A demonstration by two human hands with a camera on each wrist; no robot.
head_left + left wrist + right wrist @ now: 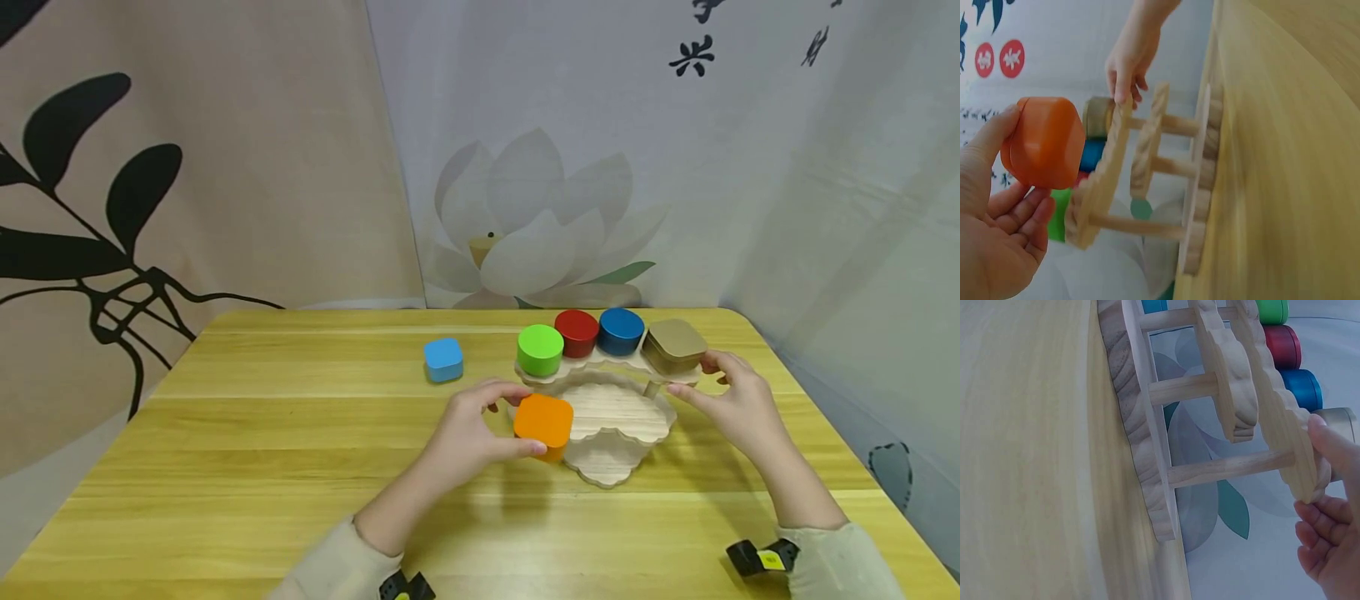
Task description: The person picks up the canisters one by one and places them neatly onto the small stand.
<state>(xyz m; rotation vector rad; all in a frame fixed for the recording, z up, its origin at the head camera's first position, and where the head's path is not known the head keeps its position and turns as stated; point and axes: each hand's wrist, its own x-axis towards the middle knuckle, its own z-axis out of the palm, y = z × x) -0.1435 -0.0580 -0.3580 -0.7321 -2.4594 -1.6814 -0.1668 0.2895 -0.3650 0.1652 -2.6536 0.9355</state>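
My left hand (480, 429) pinches an orange rounded-square tin (543, 421) between thumb and fingers, raised over the front left of a tiered wooden stand (600, 408). In the left wrist view the orange tin (1047, 142) is apart from the stand. My right hand (738, 404) grips the right end of the stand's top tier (1300, 465), thumb and fingers at its edge. Along that tier sit a green round tin (540, 350), a red one (577, 333), a dark blue one (621, 331) and a gold squarish tin (675, 346), beside the right hand's fingers.
A light blue rounded-square tin (443, 360) lies on the wooden table (262, 450), left of the stand. Wooden pegs (1235, 469) join the stand's tiers. A printed cloth (300, 167) hangs behind the table.
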